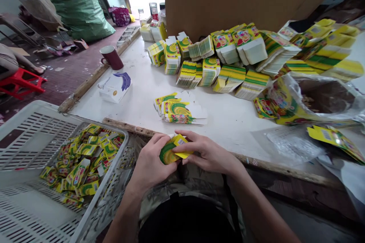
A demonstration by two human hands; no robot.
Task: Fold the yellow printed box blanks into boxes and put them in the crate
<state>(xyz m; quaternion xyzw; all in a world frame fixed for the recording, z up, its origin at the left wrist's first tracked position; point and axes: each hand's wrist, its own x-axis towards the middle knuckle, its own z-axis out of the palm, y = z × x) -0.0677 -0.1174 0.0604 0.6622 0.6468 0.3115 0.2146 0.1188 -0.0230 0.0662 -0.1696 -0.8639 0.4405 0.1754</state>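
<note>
Just past the table's near edge, my left hand (155,161) is closed around a small yellow and green carton (168,152). My right hand (203,150) pinches a yellow piece with a barcode (181,146) at the carton's right side; whether it is a flap of the same carton or a separate piece I cannot tell. On the white table (137,115) in front of both hands lies a loose pile of flat cartons (178,110), printed yellow and green with white flaps.
Rows of stacked flat cartons (225,78) line the table's back. An open plastic-lined bag (288,97) stands right. A white basket (25,121) holding many small cartons (85,159) is at the left, below a maroon mug (111,57) and a tissue box (115,86).
</note>
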